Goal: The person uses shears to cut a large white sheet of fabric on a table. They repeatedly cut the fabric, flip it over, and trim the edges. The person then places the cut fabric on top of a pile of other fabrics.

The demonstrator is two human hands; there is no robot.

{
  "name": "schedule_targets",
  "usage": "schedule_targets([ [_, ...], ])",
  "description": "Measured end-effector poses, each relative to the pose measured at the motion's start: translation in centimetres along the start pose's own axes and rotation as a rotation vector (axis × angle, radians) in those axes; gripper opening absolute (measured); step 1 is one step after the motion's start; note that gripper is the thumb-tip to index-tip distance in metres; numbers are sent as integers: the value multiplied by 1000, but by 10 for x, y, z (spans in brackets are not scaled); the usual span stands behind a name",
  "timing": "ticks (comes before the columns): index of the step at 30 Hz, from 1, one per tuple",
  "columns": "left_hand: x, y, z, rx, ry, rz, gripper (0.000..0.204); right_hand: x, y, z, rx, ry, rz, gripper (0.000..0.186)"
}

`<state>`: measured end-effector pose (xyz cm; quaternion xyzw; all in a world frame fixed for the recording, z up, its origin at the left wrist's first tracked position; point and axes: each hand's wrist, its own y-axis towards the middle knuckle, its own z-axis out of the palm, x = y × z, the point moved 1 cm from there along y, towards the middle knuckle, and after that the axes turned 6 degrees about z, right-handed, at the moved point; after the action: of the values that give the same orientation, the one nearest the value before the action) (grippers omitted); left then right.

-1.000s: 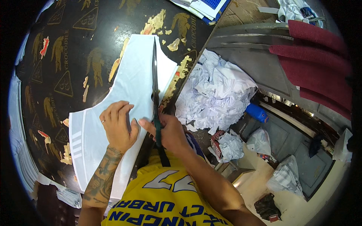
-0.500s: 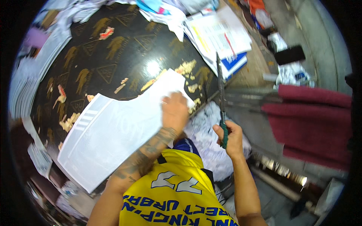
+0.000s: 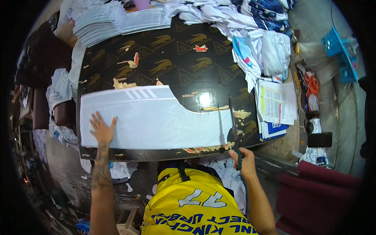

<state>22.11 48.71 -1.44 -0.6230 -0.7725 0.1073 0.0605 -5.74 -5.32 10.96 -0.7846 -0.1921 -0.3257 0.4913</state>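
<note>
A white cloth panel (image 3: 156,121) with a curved cut-out and short grey stripes lies flat along the near side of a dark table. My left hand (image 3: 103,128) rests on its left part, fingers spread and holding nothing. At the panel's right end, my right hand (image 3: 246,161) is closed round the green-wrapped handle of long dark shears (image 3: 234,131). Their blade points away from me, over the table beside the panel's edge. Whether the blades are apart does not show.
The black tabletop (image 3: 129,76) has worn, peeling patches. Stacked white cloth pieces (image 3: 98,25) stand at the far left, with heaped garments (image 3: 258,23) at the far right. Papers (image 3: 276,103) lie on the right. Maroon cloth (image 3: 313,196) is at the lower right.
My view has turned, so the panel now lies nearly level. My left hand has gone from the panel's narrow right end to its left part. The shears have come to the panel's right end.
</note>
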Motion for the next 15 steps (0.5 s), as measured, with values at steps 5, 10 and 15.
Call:
schedule_targets([
  [5,-49,62,-51,-248,133,230,111,1,0,22,71,-68,73,43],
  [10,-213,-90,-20,-133,-591,1024,32,0,2,-5,-15,-199,25,49],
  [15,-315,-200,25,36,-445,1378,18,-14,17,-45,40,-175,8,42],
])
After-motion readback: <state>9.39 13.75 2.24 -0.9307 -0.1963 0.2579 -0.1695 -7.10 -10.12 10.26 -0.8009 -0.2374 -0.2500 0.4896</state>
